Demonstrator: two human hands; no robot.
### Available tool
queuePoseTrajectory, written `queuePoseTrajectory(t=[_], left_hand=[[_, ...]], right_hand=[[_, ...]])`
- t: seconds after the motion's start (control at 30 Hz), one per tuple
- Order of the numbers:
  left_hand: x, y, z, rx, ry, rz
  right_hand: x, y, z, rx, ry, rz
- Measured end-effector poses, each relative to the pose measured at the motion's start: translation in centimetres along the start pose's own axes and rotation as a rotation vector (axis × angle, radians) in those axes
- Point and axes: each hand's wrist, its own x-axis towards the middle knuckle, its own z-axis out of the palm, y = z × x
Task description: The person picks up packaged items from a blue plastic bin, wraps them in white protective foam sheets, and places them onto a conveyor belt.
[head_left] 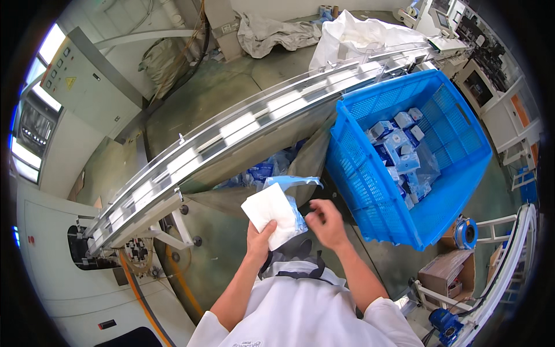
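Beside the blue crate (370, 191) of packets, under the conveyor (231, 133), your left hand (260, 240) clamps a white tissue stack (273, 213), your right hand (326, 222) pinching its blue wrapper (292, 182).

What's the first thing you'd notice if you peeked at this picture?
The big bright blue crate on the right, with small blue-and-white packs piled inside. In the middle, the left hand holds a white tissue stack half inside a blue plastic wrapper, with the right hand beside it. A long shiny conveyor curves across behind.
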Motion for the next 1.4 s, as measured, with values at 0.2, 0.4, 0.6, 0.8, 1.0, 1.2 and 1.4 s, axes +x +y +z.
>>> queuePoseTrajectory(t=[0.2, 0.4, 0.6, 0.8, 1.0, 1.2, 1.4], left_hand=[[-0.5, 0.7, -0.9, -0.005, -0.16, 0.001], [-0.9, 3.4, -0.9, 0.456, -0.267, -0.028], [-2.4, 2.1, 0.4, -0.25, -0.271, -0.122], [-0.6, 4.5, -2.4, 0.413, -0.185, -0.043], [1.9, 6.0, -0.3, 0.566, -0.432, 0.001], [7.7, 4.9, -3.0, 0.411, -0.376, -0.009], [19.1, 3.7, -5.6, 1.206, -0.238, 0.904]], right_hand=[[-1.3, 1.8, 2.9, 0.564, -0.181, 0.324], [-0.6, 3.2, 2.9, 0.208, -0.139, 0.523], [-5.2, 4.7, 7.2, 0.685, -0.338, 0.594], [-3.0, 6.7, 0.8, -0.555, -0.439, 0.508], [1.9, -0.7, 2.7, 0.902, -0.38, 0.084], [3.3, 1.5, 7.2, 0.786, -0.014, 0.413], [5.5, 4.5, 6.0, 0.843, 0.385, 0.576]])
